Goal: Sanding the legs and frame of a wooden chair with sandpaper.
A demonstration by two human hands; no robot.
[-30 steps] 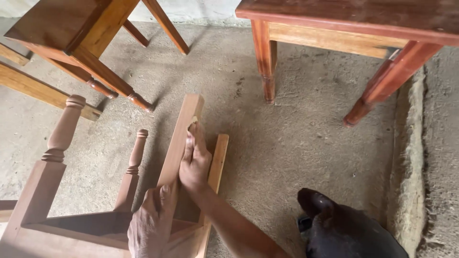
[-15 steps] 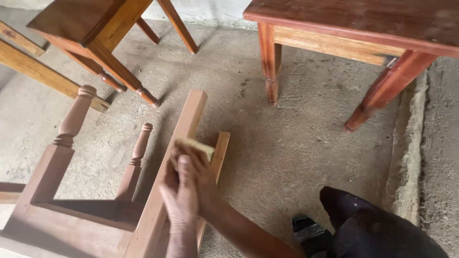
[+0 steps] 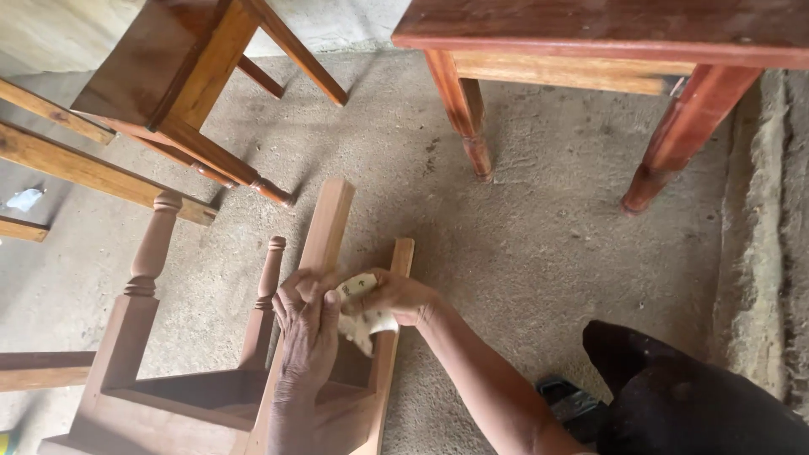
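Now the pale, creased scrap of sandpaper (image 3: 361, 313) sits pinched in the right hand (image 3: 389, 297), fingers closed on it, against the square leg (image 3: 324, 232) of the upturned reddish-brown wooden stool (image 3: 168, 396). The left hand (image 3: 305, 329) wraps that leg just below. Half a second ago both hands overlapped lower; the paper lay flat. Four stool legs point up; two other tables (image 3: 607, 34) stand behind.

A furniture workshop: bare wooden stools (image 3: 177, 76) and a table (image 3: 590, 38) stand on a rough concrete floor (image 3: 539, 236), loose timber lengths (image 3: 84, 168) at far left.
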